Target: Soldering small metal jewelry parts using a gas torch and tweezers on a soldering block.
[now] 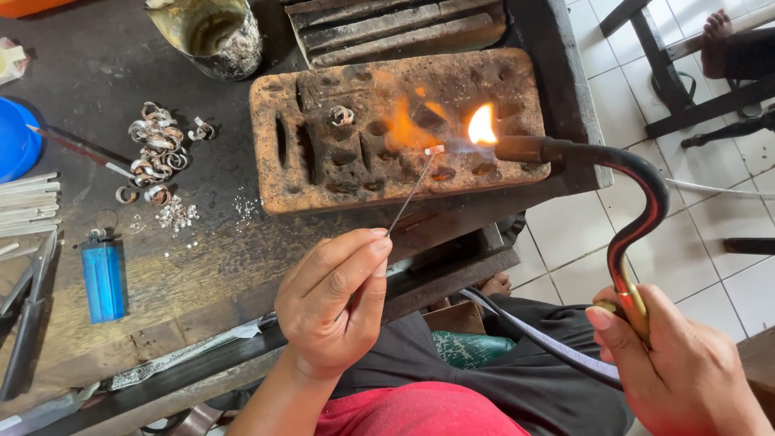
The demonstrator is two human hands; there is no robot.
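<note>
My left hand (335,299) pinches a thin metal wire (410,194) between thumb and fingers. The wire's far end carries a small glowing piece (434,149) over a pitted reddish soldering block (387,129). My right hand (674,367) grips the brass handle of a curved black blowtorch (638,194). Its nozzle points left and a flame (482,125) burns right beside the wire tip. A small silver ring (341,115) lies on the block, left of the flame.
A pile of silver rings (157,149) and tiny bits lie on the dark bench. A blue lighter (103,278), pliers (24,323), a blue bowl (16,141) and a dirty metal cup (211,32) stand around. A hose (541,335) crosses my lap. Another person's foot (714,40) rests at top right.
</note>
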